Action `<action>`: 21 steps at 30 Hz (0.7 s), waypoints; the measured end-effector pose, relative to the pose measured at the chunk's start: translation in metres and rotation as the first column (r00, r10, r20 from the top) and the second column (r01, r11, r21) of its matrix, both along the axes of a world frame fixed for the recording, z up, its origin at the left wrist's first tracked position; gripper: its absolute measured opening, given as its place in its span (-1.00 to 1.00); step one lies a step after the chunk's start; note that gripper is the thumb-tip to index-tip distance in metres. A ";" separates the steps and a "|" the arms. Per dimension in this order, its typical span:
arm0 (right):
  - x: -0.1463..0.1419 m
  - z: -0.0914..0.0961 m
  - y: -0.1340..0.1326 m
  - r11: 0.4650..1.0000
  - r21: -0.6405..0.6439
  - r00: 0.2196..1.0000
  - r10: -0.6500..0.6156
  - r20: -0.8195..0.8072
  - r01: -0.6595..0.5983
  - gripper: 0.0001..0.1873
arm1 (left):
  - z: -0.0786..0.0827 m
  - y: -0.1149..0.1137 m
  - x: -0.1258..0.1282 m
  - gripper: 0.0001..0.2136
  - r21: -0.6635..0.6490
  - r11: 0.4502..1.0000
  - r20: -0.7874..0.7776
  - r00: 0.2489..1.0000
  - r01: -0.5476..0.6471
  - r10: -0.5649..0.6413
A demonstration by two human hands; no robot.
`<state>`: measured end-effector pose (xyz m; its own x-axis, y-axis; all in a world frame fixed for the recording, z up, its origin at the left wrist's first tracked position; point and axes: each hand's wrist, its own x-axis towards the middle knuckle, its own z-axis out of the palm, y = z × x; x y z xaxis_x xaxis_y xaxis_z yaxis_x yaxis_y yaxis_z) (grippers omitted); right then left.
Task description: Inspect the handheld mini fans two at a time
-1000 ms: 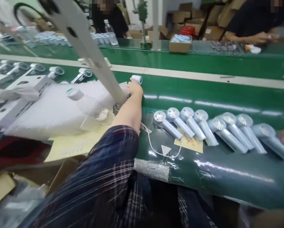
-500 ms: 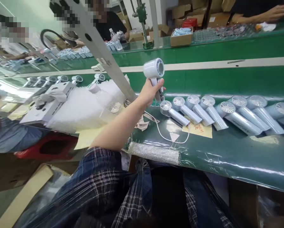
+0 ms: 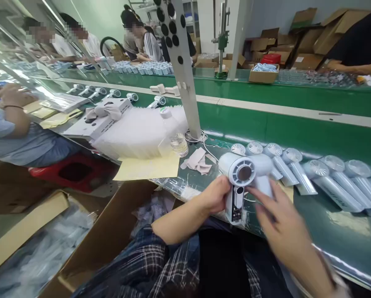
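A light blue handheld fan [image 3: 241, 170] is upright in my left hand [image 3: 217, 193], whose fingers wrap the handle; the handle's front shows a dark strip with small parts. My right hand [image 3: 283, 221] is beside it, blurred by motion, one finger reaching to the fan's handle just under the head. Directly behind my right fingers is a second light blue fan-shaped piece [image 3: 262, 165], its lower end hidden; I cannot tell whether my right hand grips it. To the right, several wrapped handheld fans [image 3: 337, 198] lie in a row on the green bench.
Left of my hands lie a grey cloth [image 3: 199, 161], a small glass jar [image 3: 179, 145], yellow paper [image 3: 151, 167] and a stack of white plastic sheets [image 3: 136, 128]. A metal post [image 3: 185, 82] rises from the bench. Below left is a cardboard box [image 3: 101, 231]. A co-worker [image 3: 24, 140] sits at left.
My left hand has drawn the fan back from the belt toward my body. My right hand and the second fan-shaped piece have come into view. The camera view has shifted left.
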<state>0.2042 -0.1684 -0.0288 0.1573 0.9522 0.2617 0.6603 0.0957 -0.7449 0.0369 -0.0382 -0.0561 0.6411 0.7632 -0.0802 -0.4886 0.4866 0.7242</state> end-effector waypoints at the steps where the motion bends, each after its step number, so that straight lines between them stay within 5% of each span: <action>1: -0.007 -0.006 0.007 1.000 -0.020 1.000 0.008 0.023 -0.007 -0.56 | -0.003 0.000 0.002 -0.15 -0.056 0.998 -0.009 1.000 -0.025 0.024; 4: -0.009 -0.020 0.033 0.985 -0.155 0.997 -0.077 0.009 0.078 -0.42 | -0.008 0.009 -0.002 -0.22 -0.184 0.981 -0.001 0.998 -0.064 0.065; 7: 0.004 -0.032 0.060 0.845 -0.327 0.888 -0.314 0.336 0.422 -0.54 | -0.012 0.014 -0.007 -0.28 -0.266 0.964 0.067 0.998 -0.001 0.019; 9: 0.012 -0.041 0.075 0.746 -0.355 0.752 -0.284 0.595 0.564 -0.61 | -0.018 0.011 -0.006 -0.29 -0.320 0.940 0.122 0.989 0.116 -0.081; 11: 0.018 -0.051 0.082 0.732 -0.360 0.707 -0.231 0.668 0.579 -0.62 | -0.023 0.006 -0.002 -0.28 -0.361 0.903 0.173 0.968 0.233 -0.180; 16: 0.030 -0.062 0.065 0.846 -0.292 0.832 -0.271 0.485 0.446 -0.73 | -0.031 0.001 0.003 -0.35 -0.412 0.859 0.252 0.944 0.302 -0.211; 19: 0.029 -0.055 0.044 0.851 -0.316 0.908 -0.404 0.113 0.419 -0.71 | -0.031 0.003 0.004 -0.30 -0.423 0.860 0.242 0.950 0.286 -0.197; 21: 0.025 -0.047 0.032 0.859 -0.400 0.890 -0.416 -0.185 0.318 -0.58 | -0.030 0.005 0.003 -0.26 -0.420 0.873 0.223 0.960 0.249 -0.166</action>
<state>0.2295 -0.1359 -0.0759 0.5285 0.8307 -0.1749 0.3760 -0.4137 -0.8291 0.0403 -0.0330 -0.0858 0.8156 0.5230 -0.2477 -0.4390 0.8381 0.3239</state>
